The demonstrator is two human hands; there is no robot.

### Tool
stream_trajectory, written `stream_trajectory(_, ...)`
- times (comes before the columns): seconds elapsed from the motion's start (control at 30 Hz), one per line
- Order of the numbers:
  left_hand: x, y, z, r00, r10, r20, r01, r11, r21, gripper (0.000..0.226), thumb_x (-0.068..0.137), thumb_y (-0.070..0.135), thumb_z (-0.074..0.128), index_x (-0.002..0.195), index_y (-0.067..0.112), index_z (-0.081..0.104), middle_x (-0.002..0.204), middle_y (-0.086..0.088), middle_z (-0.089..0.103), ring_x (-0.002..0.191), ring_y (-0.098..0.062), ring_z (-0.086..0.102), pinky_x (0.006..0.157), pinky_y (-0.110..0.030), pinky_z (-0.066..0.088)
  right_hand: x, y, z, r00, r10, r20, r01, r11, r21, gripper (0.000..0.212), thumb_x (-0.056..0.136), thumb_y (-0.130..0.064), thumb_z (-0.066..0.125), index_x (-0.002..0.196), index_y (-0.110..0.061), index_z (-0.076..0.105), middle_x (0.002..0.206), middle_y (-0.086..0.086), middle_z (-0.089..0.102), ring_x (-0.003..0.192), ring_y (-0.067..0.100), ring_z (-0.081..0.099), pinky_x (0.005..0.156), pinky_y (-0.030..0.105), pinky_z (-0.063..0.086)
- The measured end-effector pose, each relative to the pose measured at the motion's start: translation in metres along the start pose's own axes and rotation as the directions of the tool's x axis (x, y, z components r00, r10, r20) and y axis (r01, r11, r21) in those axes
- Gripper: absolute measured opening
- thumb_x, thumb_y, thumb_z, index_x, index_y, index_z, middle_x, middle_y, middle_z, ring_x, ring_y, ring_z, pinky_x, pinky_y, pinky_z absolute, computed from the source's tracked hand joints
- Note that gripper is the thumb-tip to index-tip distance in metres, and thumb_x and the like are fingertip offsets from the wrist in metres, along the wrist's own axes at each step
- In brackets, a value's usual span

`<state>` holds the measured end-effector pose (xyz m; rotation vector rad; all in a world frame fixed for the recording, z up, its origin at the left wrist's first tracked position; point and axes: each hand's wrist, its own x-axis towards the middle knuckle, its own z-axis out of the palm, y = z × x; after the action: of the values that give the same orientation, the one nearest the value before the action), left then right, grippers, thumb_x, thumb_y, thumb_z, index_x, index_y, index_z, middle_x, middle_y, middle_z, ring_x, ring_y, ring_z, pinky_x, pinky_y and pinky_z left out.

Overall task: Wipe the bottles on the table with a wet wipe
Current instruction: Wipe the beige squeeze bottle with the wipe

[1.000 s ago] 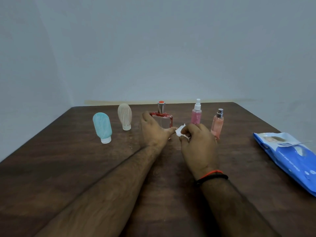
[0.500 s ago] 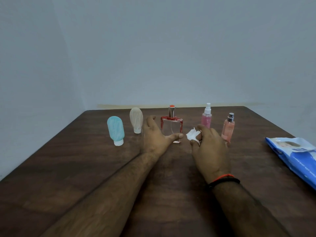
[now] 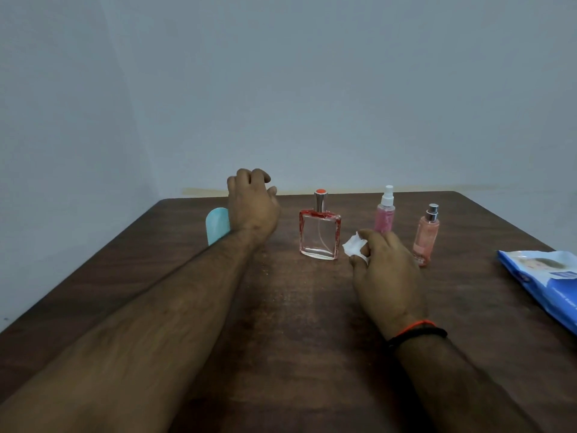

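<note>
A dark wood table (image 3: 281, 307) met grey walls (image 3: 312, 89); the right hand (image 3: 385, 276) pinched a wipe (image 3: 353, 244), the left hand's (image 3: 253, 204) grip hidden.

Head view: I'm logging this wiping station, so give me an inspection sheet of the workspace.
Surface: dark wooden table, faint specks near the middle.
Job's things: square perfume bottle, pink spray bottle, peach spray bottle upright; teal bottle partly hidden; white wipe.
Clutter: blue wipes pack at right edge.
Hands: left hand raised, contents unclear; right hand holds the wipe.
Cables: nothing seen.
Surroundings: plain pale wall.
</note>
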<state>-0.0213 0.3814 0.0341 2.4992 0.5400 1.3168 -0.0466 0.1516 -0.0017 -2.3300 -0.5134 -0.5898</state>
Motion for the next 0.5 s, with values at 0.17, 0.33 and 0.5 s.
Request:
stream_trajectory(0.17,0.029,-0.004,-0.005,0.98,0.049,0.192,-0.094,0.968,0.233,0.028,0.095,0.031,0.057,0.118,0.017,0.064,0.12,-0.009,0.061,0.115,-0.029,0.049,0.094,-0.039,0.039,0.001,0.001,0.002,1.0,-0.009,0.005,0.009,1.0,-0.018,0.047,0.089,-0.024,0.067,0.134,-0.021,0.054,0.119,-0.001,0.059,0.108,0.019,0.056,0.089,0.039,0.053)
stream_trajectory(0.33,0.058,-0.012,-0.022,0.928,-0.074,0.365,-0.065,0.933,0.355,0.024,0.091,0.03,0.058,0.109,0.021,0.071,0.115,-0.006,0.069,0.109,-0.03,0.06,0.094,-0.039,0.049,0.001,0.001,0.002,1.0,-0.02,0.005,0.02,1.0,-0.022,0.045,0.088,-0.023,0.067,0.132,-0.021,0.056,0.116,-0.001,0.058,0.107,0.019,0.056,0.085,0.038,0.053)
stream_trajectory(0.5,0.07,-0.018,-0.033,0.833,-0.128,0.538,-0.066,0.943,0.326,0.024,0.09,0.03,0.064,0.107,0.016,0.073,0.111,-0.005,0.071,0.102,-0.025,0.064,0.086,-0.037,0.055,0.001,0.001,0.002,1.0,-0.016,0.014,0.017,0.999,-0.027,0.046,0.089,-0.023,0.067,0.133,-0.022,0.055,0.115,-0.002,0.058,0.106,0.018,0.056,0.085,0.036,0.053)
